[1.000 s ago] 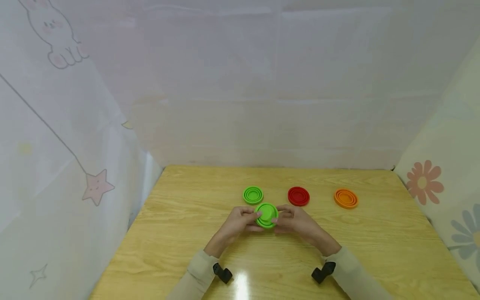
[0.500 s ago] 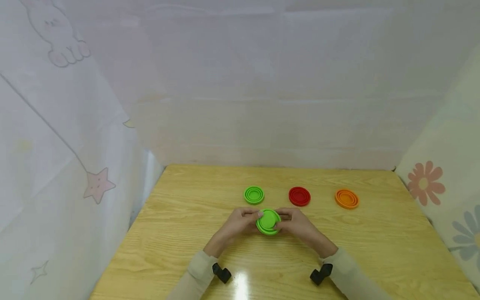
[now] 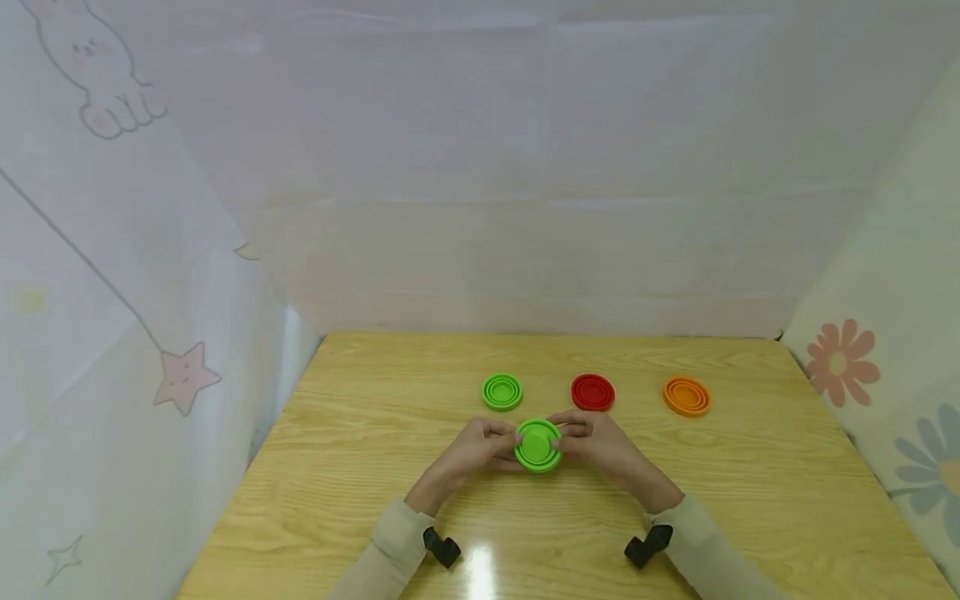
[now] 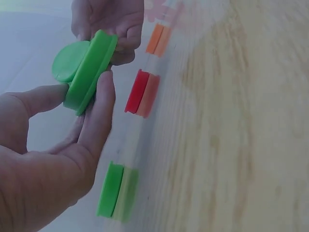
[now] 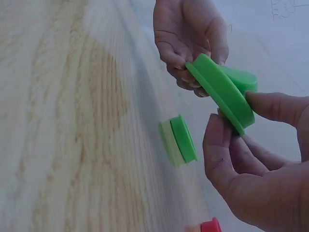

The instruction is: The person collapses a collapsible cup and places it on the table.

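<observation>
A round green collapsible cup [image 3: 537, 445] is held above the table between both hands. My left hand [image 3: 483, 446] pinches its left rim, thumb on the face toward me and fingers behind. On the opposite rim my right hand [image 3: 596, 446] pinches it the same way. The wrist views show the cup [image 4: 89, 72] tilted, its round middle [image 5: 241, 78] bulging out from the wider ring. Beyond the hands lie a second green collapsible cup [image 3: 502, 392], a red one [image 3: 592, 392] and an orange one [image 3: 686, 396], all folded flat.
The wooden table [image 3: 360, 467] runs back to a pale cloth wall [image 3: 555, 250]. Printed cloth also hangs along the left and right sides. Each sleeve cuff carries a small black camera, one being the left camera [image 3: 442, 547].
The cup has come slightly lower and toward me. My right thumb has shifted up along its face, now level with the left thumb. Both hands kept hold; the three flat cups stayed put.
</observation>
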A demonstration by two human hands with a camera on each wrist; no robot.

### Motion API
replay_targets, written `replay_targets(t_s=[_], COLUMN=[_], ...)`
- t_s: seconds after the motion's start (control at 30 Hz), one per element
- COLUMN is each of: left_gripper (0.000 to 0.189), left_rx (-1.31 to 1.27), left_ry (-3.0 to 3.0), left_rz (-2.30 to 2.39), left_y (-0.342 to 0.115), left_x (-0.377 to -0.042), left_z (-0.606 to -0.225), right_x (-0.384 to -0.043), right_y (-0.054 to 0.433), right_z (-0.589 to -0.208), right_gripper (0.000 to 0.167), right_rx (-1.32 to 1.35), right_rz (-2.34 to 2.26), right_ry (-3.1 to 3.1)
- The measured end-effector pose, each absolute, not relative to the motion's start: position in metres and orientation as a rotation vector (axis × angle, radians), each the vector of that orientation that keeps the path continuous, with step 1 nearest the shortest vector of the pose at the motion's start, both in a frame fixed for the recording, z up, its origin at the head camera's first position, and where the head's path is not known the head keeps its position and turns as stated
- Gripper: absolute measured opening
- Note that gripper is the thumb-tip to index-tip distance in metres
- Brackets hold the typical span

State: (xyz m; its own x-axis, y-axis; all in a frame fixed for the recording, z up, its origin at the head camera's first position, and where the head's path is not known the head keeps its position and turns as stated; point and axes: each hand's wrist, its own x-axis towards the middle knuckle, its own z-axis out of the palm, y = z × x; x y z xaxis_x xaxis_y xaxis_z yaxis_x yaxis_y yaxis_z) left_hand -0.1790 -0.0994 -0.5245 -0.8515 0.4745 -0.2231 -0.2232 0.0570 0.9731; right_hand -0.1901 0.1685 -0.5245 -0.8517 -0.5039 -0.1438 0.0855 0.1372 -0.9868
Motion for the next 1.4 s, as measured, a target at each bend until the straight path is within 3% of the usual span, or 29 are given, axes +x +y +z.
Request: replay_targets(t_s=[0.5, 1.2, 1.4], left_gripper=[0.039, 0.023, 0.026], left_rx=[0.233, 0.305, 0.321], left_ry=[1.863, 2.144, 2.126], left_rz=[1.839, 1.698, 1.722], left_y=[-0.097, -0.094, -0.098], left_x=[-0.181, -0.178, -0.181], left_z=[-0.521, -0.52, -0.523], right_x=[-0.19, -0.191, -0.191], right_y=[0.164, 0.151, 0.15], right_z=[-0.521, -0.526, -0.523], right_gripper=[0.053, 0.036, 0.038], right_rx=[-0.371, -0.462, -0.432], right_rz=[-1.832, -1.658, -1.714], right_ry=[1.776, 2.166, 2.069])
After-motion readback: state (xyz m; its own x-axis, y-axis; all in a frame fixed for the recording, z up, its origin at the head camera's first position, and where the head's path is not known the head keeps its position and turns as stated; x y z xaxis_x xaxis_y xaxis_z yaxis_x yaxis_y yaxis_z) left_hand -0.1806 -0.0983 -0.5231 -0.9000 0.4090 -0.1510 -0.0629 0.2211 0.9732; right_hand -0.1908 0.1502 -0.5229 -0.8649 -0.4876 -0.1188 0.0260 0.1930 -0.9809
